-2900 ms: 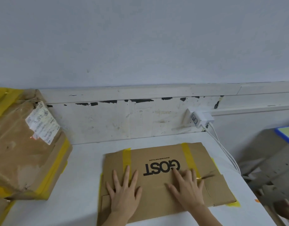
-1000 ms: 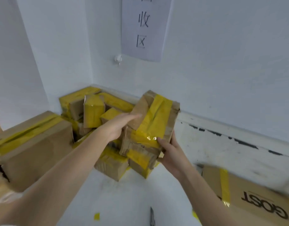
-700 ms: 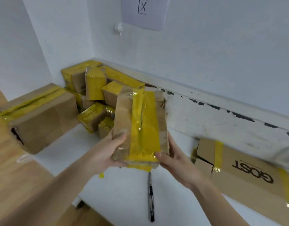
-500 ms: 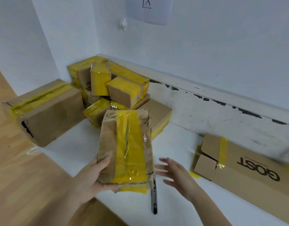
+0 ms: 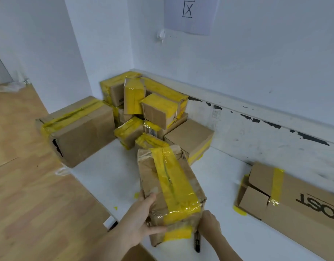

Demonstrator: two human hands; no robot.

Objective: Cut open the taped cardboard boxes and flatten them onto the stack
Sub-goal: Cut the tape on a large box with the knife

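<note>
On the white table [image 5: 228,185], the taped box [image 5: 168,191] stands near the front edge. The left hand [image 5: 141,219] grips its near corner; the right hand [image 5: 209,225] reaches the cutter [image 5: 197,242], grip hidden. Judged risk: a one-handed hold lets the box tip off the edge.

The box [image 5: 170,193] is creased, matt brown cardboard under glossy yellow plastic tape [image 5: 173,183]. At nine o'clock, the floor [image 5: 30,185] is smooth pale wood; the table [image 5: 109,174] is matt white.
</note>
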